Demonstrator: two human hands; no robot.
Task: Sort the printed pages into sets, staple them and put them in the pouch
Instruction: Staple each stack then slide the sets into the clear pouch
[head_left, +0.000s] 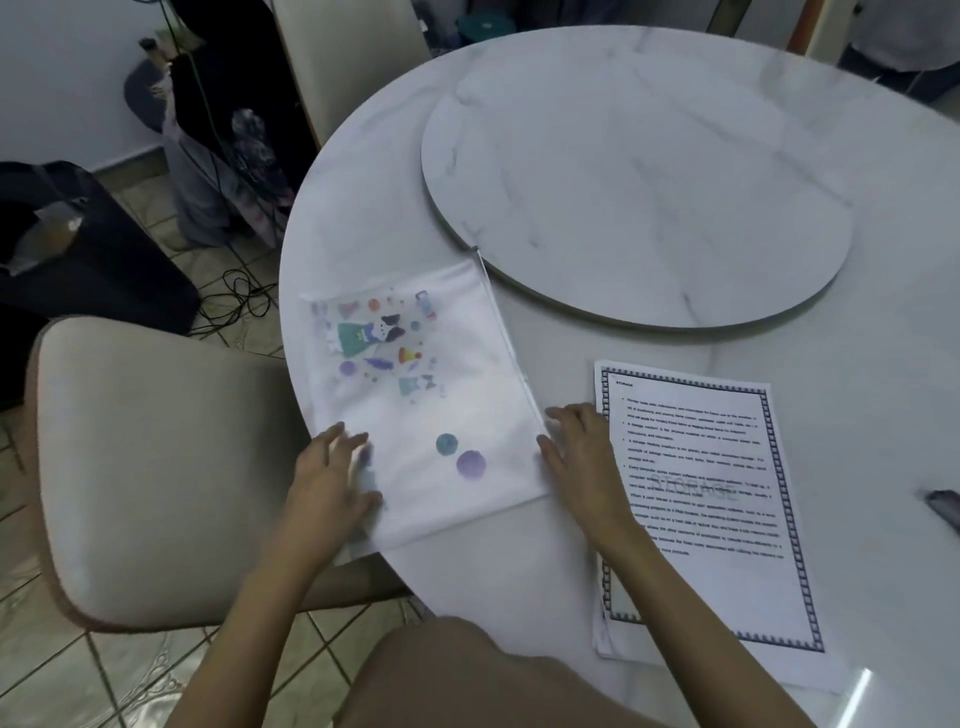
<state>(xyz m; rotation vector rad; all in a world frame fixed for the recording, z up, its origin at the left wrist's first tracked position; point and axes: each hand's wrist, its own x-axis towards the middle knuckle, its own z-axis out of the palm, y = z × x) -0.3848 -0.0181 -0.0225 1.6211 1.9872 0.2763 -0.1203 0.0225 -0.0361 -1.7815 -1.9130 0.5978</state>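
Pouch (431, 395), white with cartoon prints, flat at the left edge of the marble table (883, 312), near corner overhanging. Left hand (332, 478) on its near left corner, fingers spread flat, blurred. Right hand (582, 457) at the zip edge, thumb against the pouch; pinching or merely touching, impossible to tell. Printed pages (701, 509) stacked just right of that hand, by the table's near edge.

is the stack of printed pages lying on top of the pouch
No, the stack of printed pages lies on the marble table beside the pouch, with the right hand between them.
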